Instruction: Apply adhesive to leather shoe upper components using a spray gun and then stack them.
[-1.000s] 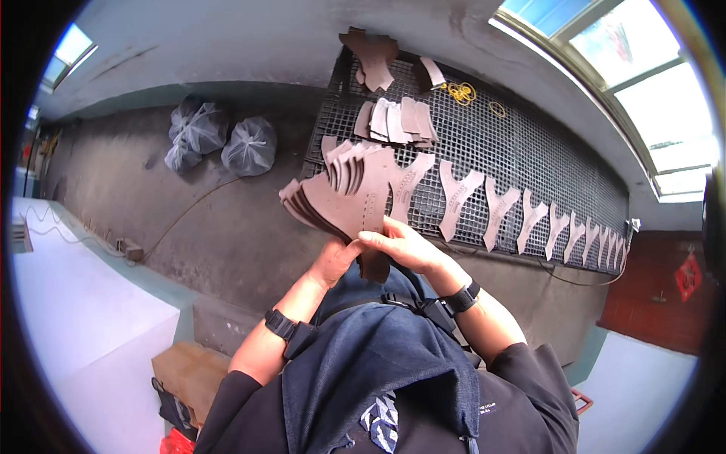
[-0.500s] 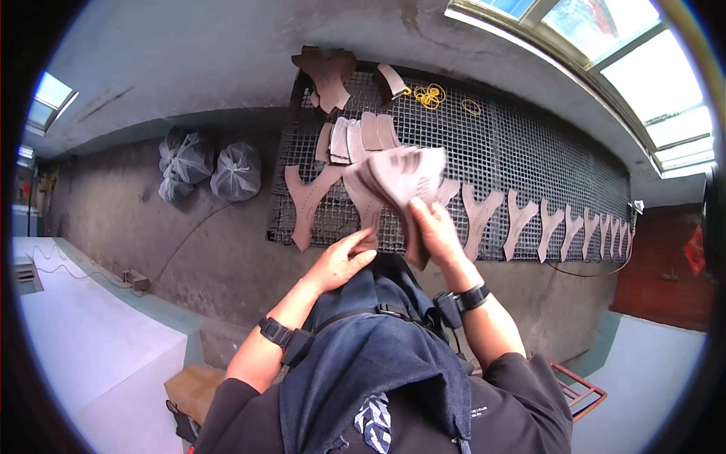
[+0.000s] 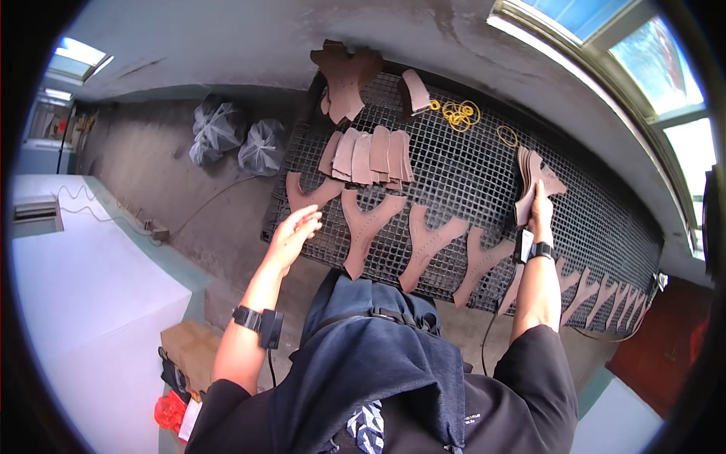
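I had swung the right hand, closed around the stack of brown pieces, rightward over the surface, leaving the row of Y-shaped pieces clear of it, while the left hand, empty and loosely open, hovered near the leftmost piece.

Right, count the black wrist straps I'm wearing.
2: the left strap around your left forearm, the right strap around your right forearm, behind the right hand holding the brown stack.
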Demonstrator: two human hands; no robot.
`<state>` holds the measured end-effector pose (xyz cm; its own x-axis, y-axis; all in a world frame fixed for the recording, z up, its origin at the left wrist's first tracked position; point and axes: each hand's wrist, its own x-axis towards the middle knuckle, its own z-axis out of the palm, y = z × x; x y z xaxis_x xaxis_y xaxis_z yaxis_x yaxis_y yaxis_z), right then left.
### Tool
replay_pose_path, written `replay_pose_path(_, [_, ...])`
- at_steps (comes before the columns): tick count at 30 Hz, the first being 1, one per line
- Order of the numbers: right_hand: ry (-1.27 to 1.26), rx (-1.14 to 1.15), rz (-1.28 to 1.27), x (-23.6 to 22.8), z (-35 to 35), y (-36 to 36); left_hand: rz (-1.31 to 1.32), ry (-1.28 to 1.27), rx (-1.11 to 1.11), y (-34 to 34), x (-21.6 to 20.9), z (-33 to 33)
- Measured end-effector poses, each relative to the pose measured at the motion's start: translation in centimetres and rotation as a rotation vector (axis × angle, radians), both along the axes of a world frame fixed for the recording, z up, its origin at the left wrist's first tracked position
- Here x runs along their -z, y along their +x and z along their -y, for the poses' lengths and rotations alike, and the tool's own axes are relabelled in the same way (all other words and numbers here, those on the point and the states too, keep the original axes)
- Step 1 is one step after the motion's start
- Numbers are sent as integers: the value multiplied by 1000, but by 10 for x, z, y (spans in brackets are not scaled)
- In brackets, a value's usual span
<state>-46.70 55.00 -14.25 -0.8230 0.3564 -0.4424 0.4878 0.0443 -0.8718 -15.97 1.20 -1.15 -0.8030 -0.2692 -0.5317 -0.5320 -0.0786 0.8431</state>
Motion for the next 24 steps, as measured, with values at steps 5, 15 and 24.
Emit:
replay_pose_path(5, [710,-38,-334,-12,10,33,-63,-93,-44,-45,29,20])
replay_pose_path(15, [493,-757,-60,-64,278,73,193,-831,257,-158,62,26])
replay_pose_path(24, [742,-773,-124,-52,359,87,185,-918,246,-166,56,17])
